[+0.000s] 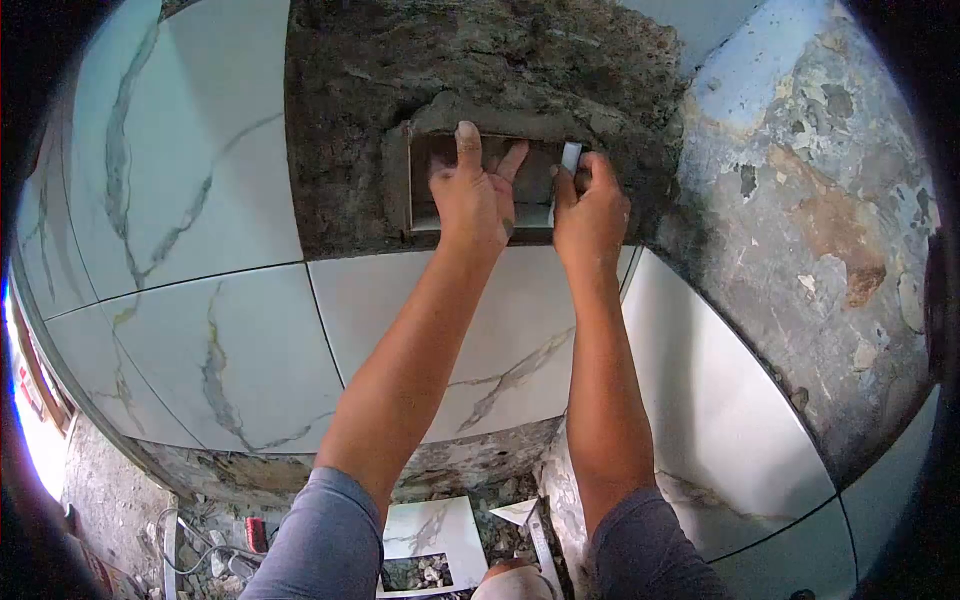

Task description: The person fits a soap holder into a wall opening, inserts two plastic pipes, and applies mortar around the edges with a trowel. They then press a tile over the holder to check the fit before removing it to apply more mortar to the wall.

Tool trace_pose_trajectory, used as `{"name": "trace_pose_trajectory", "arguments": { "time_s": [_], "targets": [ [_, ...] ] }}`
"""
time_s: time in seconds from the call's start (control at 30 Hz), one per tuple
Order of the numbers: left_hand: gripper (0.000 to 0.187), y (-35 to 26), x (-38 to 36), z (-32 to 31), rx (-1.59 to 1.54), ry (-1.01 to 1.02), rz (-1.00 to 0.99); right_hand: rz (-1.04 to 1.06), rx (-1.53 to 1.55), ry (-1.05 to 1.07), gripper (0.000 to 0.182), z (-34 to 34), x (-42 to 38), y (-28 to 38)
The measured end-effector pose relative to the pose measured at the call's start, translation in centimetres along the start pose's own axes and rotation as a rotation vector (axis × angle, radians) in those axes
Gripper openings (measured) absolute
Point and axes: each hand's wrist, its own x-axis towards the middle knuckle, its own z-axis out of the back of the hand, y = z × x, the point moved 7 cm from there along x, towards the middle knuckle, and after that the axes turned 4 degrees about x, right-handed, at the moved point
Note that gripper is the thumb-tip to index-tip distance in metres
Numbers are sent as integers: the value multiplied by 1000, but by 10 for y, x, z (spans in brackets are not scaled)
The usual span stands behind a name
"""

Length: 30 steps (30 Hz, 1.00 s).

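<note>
A rectangular recess with pale edging is set into the rough dark mortar of the wall. My left hand reaches into its left part with thumb up and fingers apart, holding nothing that I can see. At the recess's right side, my right hand pinches a narrow white strip between thumb and fingers. The strip stands nearly upright, and its lower part is hidden by the hand. Wet-looking mortar borders the recess along the top.
Marbled white tiles cover the wall to the left and below. A bare, peeling wall stands at the right. On the rubble-strewn floor lie a tile with a rectangular cutout, a triangular offcut, a cable and a red object.
</note>
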Motion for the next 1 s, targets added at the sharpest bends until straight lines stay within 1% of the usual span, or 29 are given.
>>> {"name": "trace_pose_trajectory", "arguments": {
  "time_s": [0.03,0.1,0.13,0.17,0.23,0.33,0.37,0.43,0.5,0.57,0.63,0.67,0.7,0.73,0.77,0.83,0.87,0.9,0.93,0.97,1.0],
  "targets": [
    [56,-2,3,-2,-94,60,-97,17,-14,-1,30,-1,0,-2],
    [57,0,6,0,-102,79,-108,35,-28,-4,31,-2,1,-5],
    [58,-1,7,-1,-107,94,-121,68,-50,-39,31,-1,1,-4],
    [58,-2,7,1,-106,92,-123,100,-71,-73,30,0,0,-2],
    [58,2,5,6,14,-28,5,113,-65,-49,30,4,0,4],
    [58,2,1,4,-55,-75,34,128,-49,-40,26,3,3,2],
    [58,4,2,6,-58,-77,33,128,-35,-58,23,3,4,0],
    [61,0,3,-2,-115,72,-63,131,-13,-46,23,-3,4,-4],
    [62,1,3,-1,-101,48,-45,131,9,-40,22,-7,3,-5],
    [63,0,2,-2,-83,29,-30,128,-4,-88,23,-8,-1,-4],
    [63,-2,0,-2,-80,13,-101,145,1,-100,23,-9,-2,-2],
    [63,-3,0,-1,-79,16,-102,162,3,-110,24,-8,-3,-1],
    [60,0,1,2,-60,-18,-56,163,5,-113,24,-7,-4,1],
    [57,2,2,5,-41,-49,-11,128,-3,-85,24,-7,-3,2],
    [57,3,5,7,-40,-48,-11,90,-12,-54,24,-9,-3,1],
    [51,1,8,-1,-108,106,-69,116,-34,-61,24,-11,-1,-3],
    [51,3,8,1,-102,110,-61,140,-58,-64,25,-11,-1,-5],
    [49,2,6,0,-111,68,-53,133,-57,-76,25,-8,-1,-3],
    [47,2,4,1,-115,23,-42,115,-61,-26,28,-11,-2,-2],
    [47,6,5,2,-102,32,-30,94,-60,23,31,-13,-3,0],
    [49,3,5,1,-90,62,-78,47,-43,50,33,-12,-4,4]
  ]
}}
